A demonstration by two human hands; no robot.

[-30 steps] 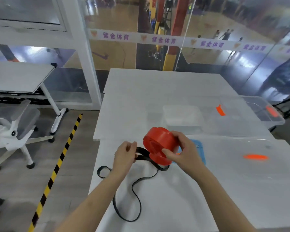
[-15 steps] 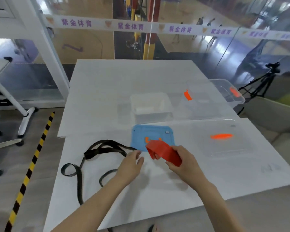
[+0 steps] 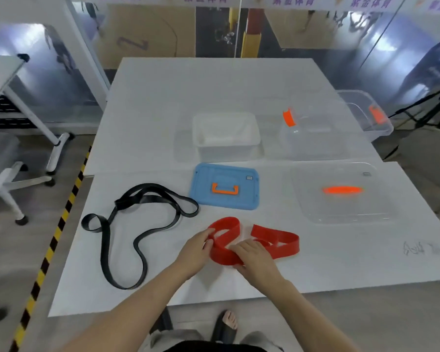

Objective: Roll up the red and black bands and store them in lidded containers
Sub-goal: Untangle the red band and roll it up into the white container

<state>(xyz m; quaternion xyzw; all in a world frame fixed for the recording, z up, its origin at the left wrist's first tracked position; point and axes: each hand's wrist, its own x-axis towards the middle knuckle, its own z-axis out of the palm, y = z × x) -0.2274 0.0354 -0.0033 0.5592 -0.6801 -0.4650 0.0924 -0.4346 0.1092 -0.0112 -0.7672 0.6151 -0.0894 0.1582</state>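
Broadly, the work sits on a white table [image 3: 214,85], with the open storage boxes along its far side: a large clear container [image 3: 315,143] with orange latches towards the right, and a smaller white container [image 3: 226,138] near the middle. In front of each lies its lid, off and flat on the table: a clear lid [image 3: 313,199] with an orange handle and a blue lid [image 3: 241,196], also orange-handled.

The black band [image 3: 137,199] sprawls loose in long loops on the left part of the table, well apart from the hands and not yet rolled. The red band [image 3: 224,255] lies near the front edge in a slack, open S of wide loops, resting on its edge and on the table, not in any container.

The left hand [image 3: 196,252] pinches the band's left bend between thumb and fingertips. The right hand [image 3: 254,260] has its fingers curled over the middle of the strip, holding it; its thumb is hidden.

The step in hand looks like rolling the red band, with no tight coil formed so far. The next move calls for finding one folded end, turning it in on itself, and keeping tension so the springy strip does not unwind before it goes into a box.
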